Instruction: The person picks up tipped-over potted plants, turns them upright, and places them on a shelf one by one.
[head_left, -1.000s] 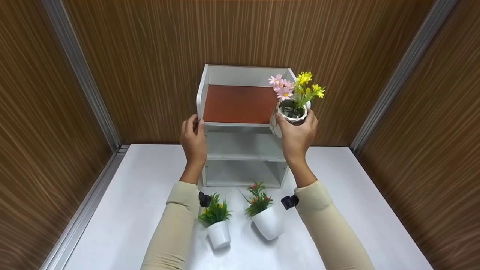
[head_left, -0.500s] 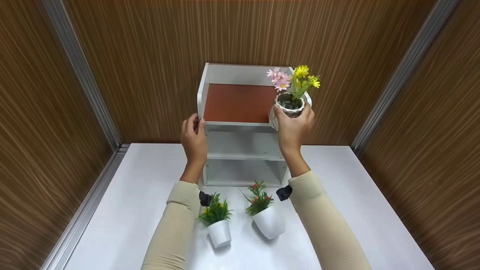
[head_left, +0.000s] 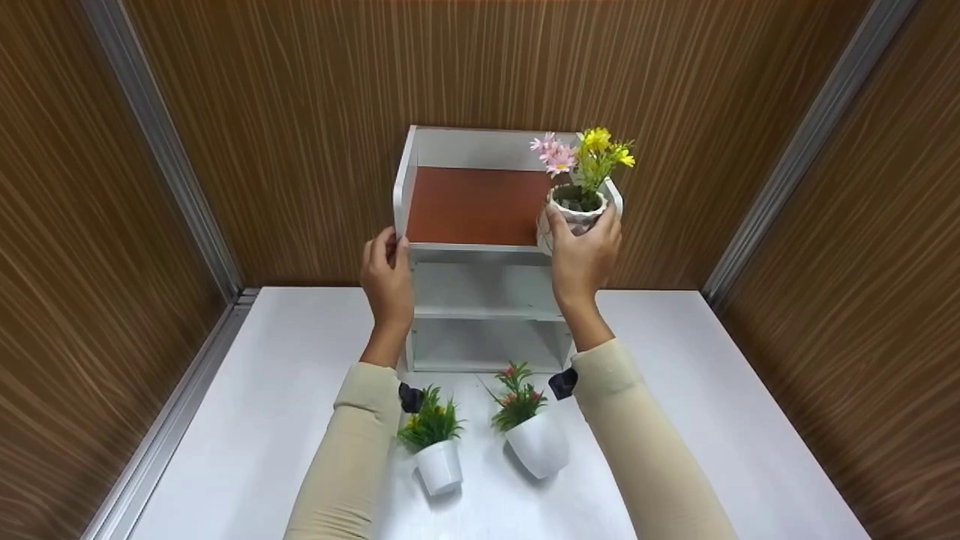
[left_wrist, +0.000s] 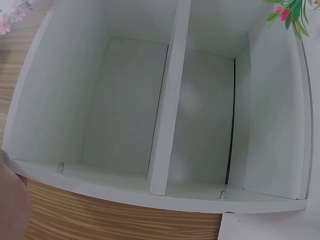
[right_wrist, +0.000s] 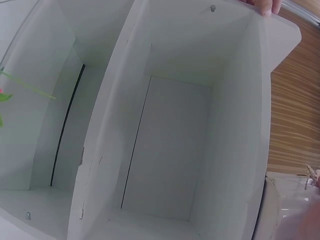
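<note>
White outside, the pot is at the front right corner of the cabinet's brown-red top, near the right side panel; I cannot tell whether its base rests there. The right hand grasps it, thumb on the left. Best, I judge, to keep the rim level, steer the base past front edge and panel, and loosen only once it sits flat. The left hand grips the cabinet's left edge, a useful brace. Two plants are on the table.
</note>
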